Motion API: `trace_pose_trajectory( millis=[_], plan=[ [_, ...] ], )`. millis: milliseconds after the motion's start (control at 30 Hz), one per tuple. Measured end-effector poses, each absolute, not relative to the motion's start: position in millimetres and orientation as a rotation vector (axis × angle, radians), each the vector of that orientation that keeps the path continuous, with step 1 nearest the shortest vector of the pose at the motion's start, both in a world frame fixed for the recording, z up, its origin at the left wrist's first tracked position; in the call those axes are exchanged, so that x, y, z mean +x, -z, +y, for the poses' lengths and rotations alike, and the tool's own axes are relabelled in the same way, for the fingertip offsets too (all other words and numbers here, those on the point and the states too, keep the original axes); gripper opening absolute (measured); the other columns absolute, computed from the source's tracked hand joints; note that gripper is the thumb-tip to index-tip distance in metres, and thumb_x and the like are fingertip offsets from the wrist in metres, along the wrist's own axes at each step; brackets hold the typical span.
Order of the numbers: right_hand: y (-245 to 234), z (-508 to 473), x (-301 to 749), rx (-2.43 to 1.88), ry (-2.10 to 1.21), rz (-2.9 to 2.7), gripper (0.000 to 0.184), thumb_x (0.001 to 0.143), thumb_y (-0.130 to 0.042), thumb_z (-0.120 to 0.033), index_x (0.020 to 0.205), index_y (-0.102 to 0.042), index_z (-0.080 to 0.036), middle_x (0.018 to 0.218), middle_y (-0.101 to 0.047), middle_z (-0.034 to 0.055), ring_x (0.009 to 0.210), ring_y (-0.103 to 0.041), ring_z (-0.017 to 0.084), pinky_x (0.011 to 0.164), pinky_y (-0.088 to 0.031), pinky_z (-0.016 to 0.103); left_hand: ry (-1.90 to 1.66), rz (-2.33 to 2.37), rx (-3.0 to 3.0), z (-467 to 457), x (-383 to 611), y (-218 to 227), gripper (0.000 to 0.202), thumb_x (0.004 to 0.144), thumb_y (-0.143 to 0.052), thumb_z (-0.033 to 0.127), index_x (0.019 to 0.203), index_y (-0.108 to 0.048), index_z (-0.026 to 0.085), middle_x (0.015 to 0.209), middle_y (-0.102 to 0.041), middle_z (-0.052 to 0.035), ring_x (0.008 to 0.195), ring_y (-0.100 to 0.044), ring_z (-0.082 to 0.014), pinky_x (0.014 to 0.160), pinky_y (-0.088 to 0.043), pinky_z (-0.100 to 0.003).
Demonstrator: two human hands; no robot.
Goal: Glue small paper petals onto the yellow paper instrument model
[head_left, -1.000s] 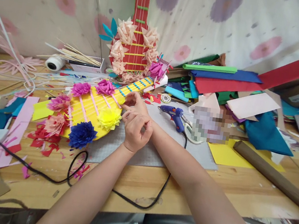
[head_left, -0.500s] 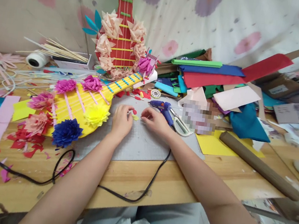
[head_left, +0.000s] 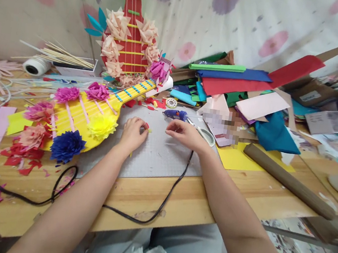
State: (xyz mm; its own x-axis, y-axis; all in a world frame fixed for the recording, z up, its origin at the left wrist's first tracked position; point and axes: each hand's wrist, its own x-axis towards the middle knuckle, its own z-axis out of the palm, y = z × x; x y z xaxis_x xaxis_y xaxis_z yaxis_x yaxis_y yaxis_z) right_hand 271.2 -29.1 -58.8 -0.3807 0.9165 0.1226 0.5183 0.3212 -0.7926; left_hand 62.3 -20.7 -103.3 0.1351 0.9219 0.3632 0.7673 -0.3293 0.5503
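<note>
My left hand (head_left: 134,135) is closed over the grey cutting mat (head_left: 154,164), with a small red and yellow paper scrap (head_left: 146,126) at its fingertips. Across a short gap, my right hand (head_left: 187,134) has its thumb and fingers drawn together; whatever they may pinch is too small to make out. Just behind it lies a blue glue gun (head_left: 173,113), partly covered by the hand, and scissors (head_left: 207,137) with pale handles. To the left rests a yellow paper guitar (head_left: 71,119) bearing pink, yellow and dark blue paper flowers (head_left: 68,146).
A red guitar (head_left: 129,49) with peach paper flowers stands against the curtain. Coloured paper sheets (head_left: 234,83) are piled at the back right, near a brown roll (head_left: 288,181). A black cord (head_left: 156,217) loops along the table's front. Skewers (head_left: 68,57) lie behind left.
My right hand has drawn slightly away from my left, widening the gap between them. The paper scrap stays at my left fingertips. The whole view has shifted a little.
</note>
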Motion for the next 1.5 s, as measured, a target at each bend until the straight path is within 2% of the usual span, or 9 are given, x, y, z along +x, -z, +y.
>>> trace_pose_trajectory(
  millis=[67,133,267,433,567,733,900,1067,1500],
  plan=[
    [45.4,-31.3,287.4,-1.297,-1.123,-2.072,0.027,0.071,-0.060,-0.045,0.074,-0.057,-0.019,0.069,-0.061,0.0009,0.063,-0.053,0.012,0.059,-0.039,0.025,-1.023,1.635,2.115,-19.3,62.3,101.0,0.002,0.071,-0.055,0.018,0.072,-0.056,0.019,0.082,-0.060,-0.0054,0.084,-0.053,-0.0212,0.081,-0.041,-0.038],
    [36.1,-32.3,303.1,-1.448,-1.155,-2.093,0.035,0.069,-0.059,-0.053,0.067,-0.055,-0.019,0.060,-0.057,-0.0004,0.056,-0.050,0.011,0.054,-0.035,0.025,-1.099,1.600,1.955,-17.8,62.7,99.8,0.002,0.073,-0.054,0.021,0.074,-0.055,0.019,0.076,-0.060,-0.0031,0.075,-0.055,-0.0175,0.074,-0.043,-0.034],
    [41.7,-26.1,320.2,-1.803,-0.606,-1.951,0.043,0.065,-0.062,-0.061,0.063,-0.051,-0.019,0.057,-0.050,-0.0003,0.056,-0.046,0.013,0.053,-0.032,0.027,-1.223,1.449,1.516,-15.3,65.5,99.4,0.013,0.072,-0.058,0.027,0.079,-0.051,0.019,0.070,-0.060,-0.0003,0.063,-0.056,-0.0121,0.053,-0.042,-0.023],
    [75.2,-12.8,302.0,-1.659,-0.270,-1.948,0.040,0.062,-0.068,-0.053,0.079,-0.059,-0.018,0.082,-0.060,0.0087,0.082,-0.054,0.024,0.070,-0.041,0.035,-1.180,1.400,1.275,-16.0,69.1,95.9,0.024,0.066,-0.065,0.026,0.080,-0.046,0.018,0.066,-0.058,0.0011,0.054,-0.056,-0.0096,0.036,-0.033,-0.015],
    [93.2,-7.6,281.7,-1.686,-0.350,-1.793,0.031,0.073,-0.059,-0.048,0.081,-0.061,-0.018,0.083,-0.061,0.0106,0.084,-0.056,0.026,0.073,-0.043,0.038,-1.099,1.414,1.289,-16.0,67.9,95.1,0.029,0.062,-0.069,0.025,0.079,-0.046,0.018,0.060,-0.057,0.0029,0.052,-0.058,-0.0107,0.035,-0.033,-0.014],
    [89.4,-9.5,282.5,-1.525,-0.748,-1.511,0.039,0.069,-0.061,-0.051,0.090,-0.061,-0.019,0.084,-0.065,0.0075,0.075,-0.059,0.021,0.068,-0.045,0.035,-1.041,1.436,1.301,-15.1,66.5,95.2,0.030,0.062,-0.070,0.025,0.079,-0.046,0.018,0.056,-0.058,0.0025,0.050,-0.058,-0.0105,0.037,-0.034,-0.015],
    [72.8,-19.3,295.8,-1.375,-1.174,-1.656,0.037,0.066,-0.063,-0.054,0.075,-0.062,-0.018,0.065,-0.060,0.0029,0.057,-0.052,0.012,0.054,-0.041,0.027,-1.054,1.441,1.270,-15.1,67.2,93.1,0.032,0.061,-0.071,0.023,0.078,-0.045,0.019,0.053,-0.057,0.0037,0.048,-0.057,-0.0109,0.038,-0.033,-0.016],
    [67.6,-23.3,296.9,-1.490,-1.187,-1.781,0.042,0.066,-0.060,-0.061,0.064,-0.059,-0.019,0.054,-0.053,0.0012,0.048,-0.046,0.012,0.046,-0.036,0.027,-1.067,1.438,1.276,-15.9,67.4,93.4,0.031,0.063,-0.069,0.022,0.079,-0.043,0.019,0.058,-0.058,0.0031,0.052,-0.059,-0.0115,0.039,-0.035,-0.016],
    [73.7,-19.1,293.1,-1.668,-1.017,-1.873,0.044,0.063,-0.060,-0.064,0.061,-0.059,-0.020,0.062,-0.061,0.0032,0.053,-0.051,0.014,0.049,-0.038,0.030,-1.045,1.447,1.314,-15.7,67.4,94.5,0.028,0.065,-0.067,0.022,0.079,-0.042,0.019,0.056,-0.058,0.0035,0.047,-0.056,-0.0106,0.038,-0.034,-0.017]
  ],
)
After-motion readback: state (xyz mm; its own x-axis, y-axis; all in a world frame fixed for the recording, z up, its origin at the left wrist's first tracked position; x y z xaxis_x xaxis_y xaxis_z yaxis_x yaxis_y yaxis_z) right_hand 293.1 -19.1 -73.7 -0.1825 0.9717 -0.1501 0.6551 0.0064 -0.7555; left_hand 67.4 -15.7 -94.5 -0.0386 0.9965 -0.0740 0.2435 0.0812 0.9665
